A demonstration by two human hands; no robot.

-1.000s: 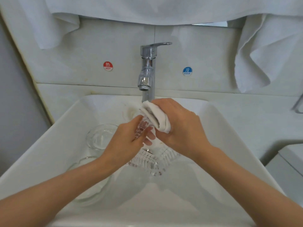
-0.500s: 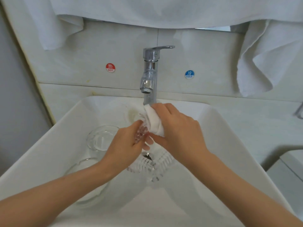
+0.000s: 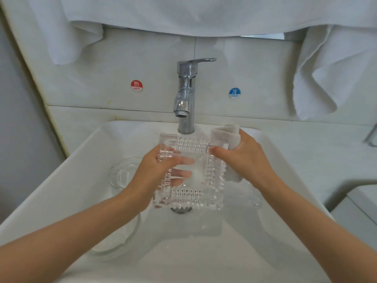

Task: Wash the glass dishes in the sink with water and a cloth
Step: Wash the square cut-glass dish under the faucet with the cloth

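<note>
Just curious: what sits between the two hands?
Head view: a square cut-glass dish; left hand grips its left side, right hand pinches a white cloth over its right rim.

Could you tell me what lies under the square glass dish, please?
Under the square glass dish, fingers of the left hand show through the glass, and the sink drain peeks out at its near edge; the drain's remainder is covered.

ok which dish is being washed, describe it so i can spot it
In the sink under the chrome faucet, the left hand and right hand hold it over the drain. It is the square dish with ribbed cut-glass edges; the bowls to its left are smooth and round.
</note>
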